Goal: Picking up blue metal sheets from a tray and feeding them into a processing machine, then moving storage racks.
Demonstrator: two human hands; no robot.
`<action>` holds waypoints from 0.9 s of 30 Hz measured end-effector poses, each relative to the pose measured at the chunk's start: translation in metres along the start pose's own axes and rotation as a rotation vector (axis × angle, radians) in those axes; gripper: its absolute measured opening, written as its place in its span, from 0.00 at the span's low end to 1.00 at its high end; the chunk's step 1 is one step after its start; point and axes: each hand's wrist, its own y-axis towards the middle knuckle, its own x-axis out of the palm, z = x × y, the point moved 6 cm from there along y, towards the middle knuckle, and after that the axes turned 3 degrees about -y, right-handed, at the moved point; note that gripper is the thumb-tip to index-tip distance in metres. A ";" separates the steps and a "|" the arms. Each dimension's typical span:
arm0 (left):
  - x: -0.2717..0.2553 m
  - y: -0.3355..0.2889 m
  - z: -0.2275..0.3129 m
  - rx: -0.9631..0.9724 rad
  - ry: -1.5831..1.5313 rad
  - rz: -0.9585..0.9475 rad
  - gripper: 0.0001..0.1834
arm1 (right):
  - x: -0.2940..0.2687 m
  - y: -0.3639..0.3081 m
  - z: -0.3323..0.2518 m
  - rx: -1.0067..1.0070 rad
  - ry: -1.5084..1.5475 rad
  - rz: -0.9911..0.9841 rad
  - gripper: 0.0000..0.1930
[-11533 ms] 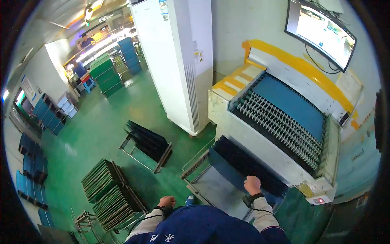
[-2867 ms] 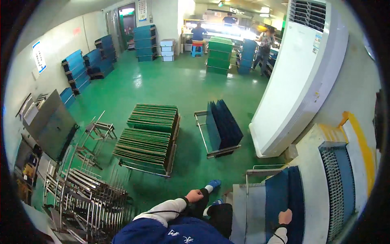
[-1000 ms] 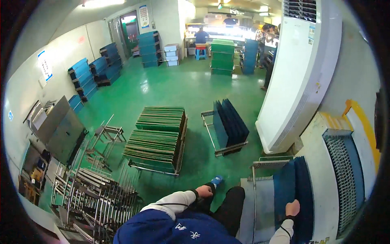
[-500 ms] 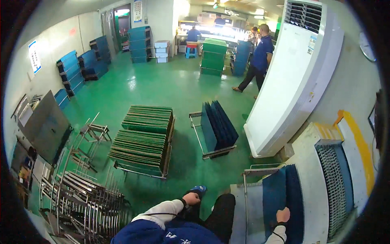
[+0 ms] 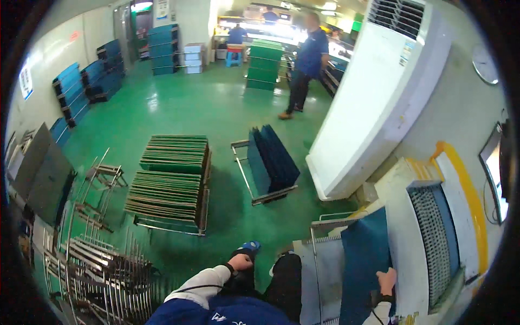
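A dark blue flat panel (image 5: 365, 260) stands on edge in a wire rack (image 5: 315, 260) on my right side. My right hand (image 5: 387, 280) is closed at the panel's right edge, with thumb and fingers pinching it. Over my dark-trousered left leg, my left hand (image 5: 241, 262) is curled, and nothing shows in it. Below that hand a blue shoe (image 5: 250, 247) is visible. To the right of the panel is a pale machine housing (image 5: 403, 238), with a slot holding a grey meshed conveyor (image 5: 430, 244).
Green panels (image 5: 165, 195) fill a floor rack ahead; several blue panels (image 5: 273, 162) stand in another. Empty metal racks (image 5: 111, 271) crowd the lower left. A tall white air conditioner (image 5: 374, 103) stands at the right. Farther off, a person (image 5: 310, 59) stands near the workbenches.
The view has turned right, so the room appears shifted left. Earlier two blue panel faces showed at my right hand; now one broad face shows. The distant person has moved left.
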 end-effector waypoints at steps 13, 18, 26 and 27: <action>-0.002 0.008 0.009 -0.066 -0.002 -0.058 0.15 | -0.156 -0.010 0.108 0.142 0.721 0.304 0.25; -0.002 0.013 0.001 -0.064 0.061 -0.008 0.14 | -0.133 0.000 0.152 0.406 1.281 0.108 0.15; -0.003 0.014 0.016 0.004 0.162 0.004 0.13 | -0.103 0.039 0.106 0.559 1.993 0.136 0.10; -0.001 0.019 0.005 -0.110 0.087 -0.043 0.13 | -0.098 0.044 0.109 0.574 1.983 0.147 0.10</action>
